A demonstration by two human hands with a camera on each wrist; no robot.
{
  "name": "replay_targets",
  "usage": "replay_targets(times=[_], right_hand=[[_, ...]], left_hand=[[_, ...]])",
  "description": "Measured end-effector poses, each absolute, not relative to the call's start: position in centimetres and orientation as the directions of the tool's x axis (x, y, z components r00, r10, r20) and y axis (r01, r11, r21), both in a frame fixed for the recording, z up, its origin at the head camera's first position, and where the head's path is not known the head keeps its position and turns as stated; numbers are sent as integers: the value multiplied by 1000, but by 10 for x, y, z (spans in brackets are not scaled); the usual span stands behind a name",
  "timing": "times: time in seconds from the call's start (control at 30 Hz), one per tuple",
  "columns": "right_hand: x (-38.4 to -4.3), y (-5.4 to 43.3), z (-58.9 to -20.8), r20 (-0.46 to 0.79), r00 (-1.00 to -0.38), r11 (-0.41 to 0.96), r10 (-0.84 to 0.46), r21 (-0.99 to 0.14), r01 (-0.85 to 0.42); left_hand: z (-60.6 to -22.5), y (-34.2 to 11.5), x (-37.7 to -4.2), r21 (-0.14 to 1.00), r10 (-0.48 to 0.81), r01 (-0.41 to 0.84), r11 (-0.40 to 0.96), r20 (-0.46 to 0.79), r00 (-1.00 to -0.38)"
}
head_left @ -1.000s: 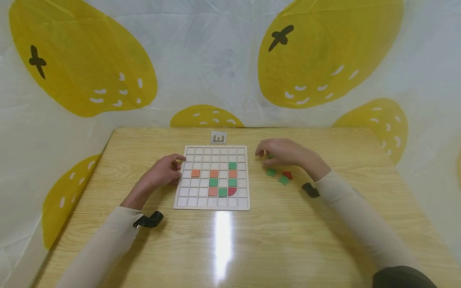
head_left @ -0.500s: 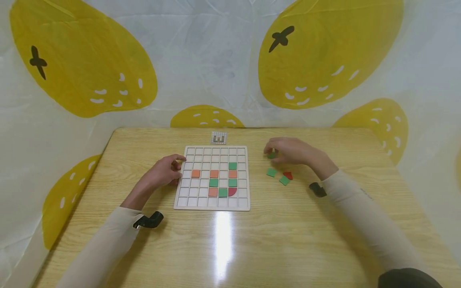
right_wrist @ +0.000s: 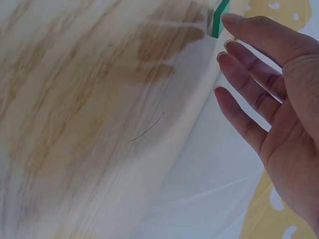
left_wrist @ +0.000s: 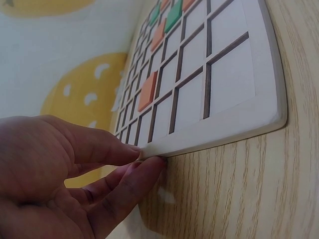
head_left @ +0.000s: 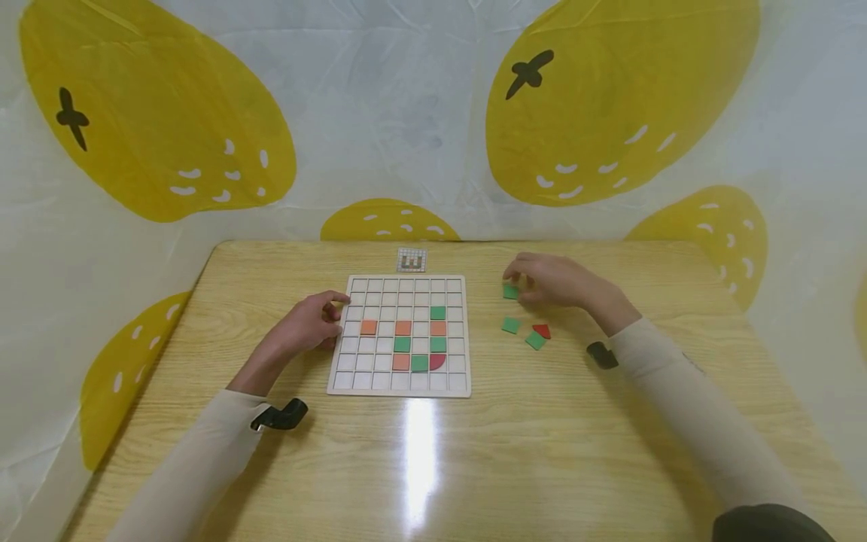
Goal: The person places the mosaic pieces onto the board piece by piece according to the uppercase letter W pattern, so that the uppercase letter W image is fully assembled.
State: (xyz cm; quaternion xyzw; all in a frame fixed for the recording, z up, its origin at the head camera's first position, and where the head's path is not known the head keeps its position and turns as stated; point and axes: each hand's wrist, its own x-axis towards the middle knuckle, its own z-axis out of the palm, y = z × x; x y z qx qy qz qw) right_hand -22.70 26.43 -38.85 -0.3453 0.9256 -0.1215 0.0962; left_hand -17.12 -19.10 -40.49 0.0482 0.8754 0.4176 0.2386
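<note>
A white grid board [head_left: 398, 382] lies on the table with orange and green square tiles and a red rounded tile in some of its cells. At its left edge my left hand [head_left: 314, 322] holds the rim, thumb and a fingertip meeting at the edge in the left wrist view. Right of the board, my right hand [head_left: 558, 280] is beside a green tile [head_left: 511, 292], its fingers spread and loosely bent. In the right wrist view the thumb tip overlaps the side of that green tile [right_wrist: 218, 22], and the other fingers hold nothing.
Two more green tiles, one left [head_left: 510, 325] and one right [head_left: 535, 341], lie near a red tile [head_left: 542, 331] on the wooden table [head_left: 515, 444]. A small patterned card [head_left: 412, 260] sits behind the board. A lemon-print cloth [head_left: 393, 113] hangs beyond the table's back edge.
The right hand has shifted right and slightly back, uncovering the green tile under its fingers. The left hand has stayed at the board's edge, and the tiles look unmoved.
</note>
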Motion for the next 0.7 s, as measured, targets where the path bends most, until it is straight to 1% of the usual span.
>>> replay_targets(times=[0.7], right_hand=[[-230,262,-397,-121,-728,720,-675,-325,-614]], left_hand=[[-404,-192,-171,764,284,-139,630,-393,-875]])
